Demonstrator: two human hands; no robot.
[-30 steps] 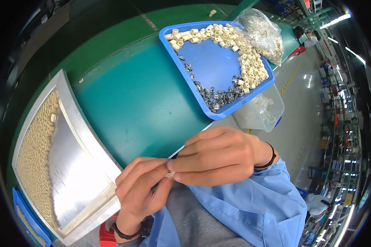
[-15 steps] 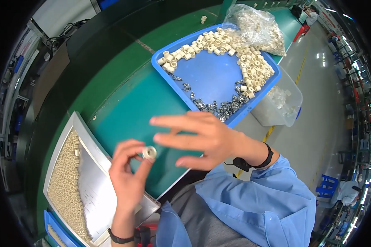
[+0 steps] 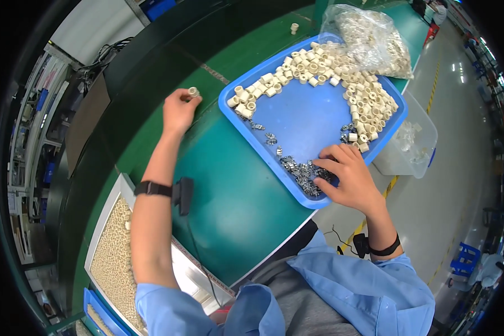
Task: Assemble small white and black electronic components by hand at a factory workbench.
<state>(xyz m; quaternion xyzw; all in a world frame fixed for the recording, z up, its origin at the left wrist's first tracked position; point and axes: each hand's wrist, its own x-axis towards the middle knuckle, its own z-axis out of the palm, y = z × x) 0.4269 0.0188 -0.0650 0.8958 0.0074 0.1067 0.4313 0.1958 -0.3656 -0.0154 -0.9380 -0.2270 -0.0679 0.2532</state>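
Observation:
Out over the dark green belt [image 3: 208,105], left of the tray, my left hand [image 3: 179,113] pinches a small cream flanged sleeve [image 3: 194,91] between thumb and fingertips. My right hand [image 3: 350,178] reaches into the near corner of the blue tray [image 3: 257,147]. Its curved fingers and thumb are apart, with the tips among small shiny metal clips [image 3: 299,175]. Whether a clip lies between those tips I cannot make out. Loose cream sleeves [image 3: 369,106] are heaped along the tray's far and right sides.
A clear plastic bag of parts [image 3: 369,42] rests over the tray's far corner. Another cream piece [image 3: 294,28] stands on the belt beyond. At lower left sits a light-framed bin of small cream parts [image 3: 109,263]. A translucent tub [image 3: 411,145] stands right of the tray.
My left hand has moved far and left to the belt, still holding the cream sleeve. My right hand has moved right, from over the green table into the tray's clips.

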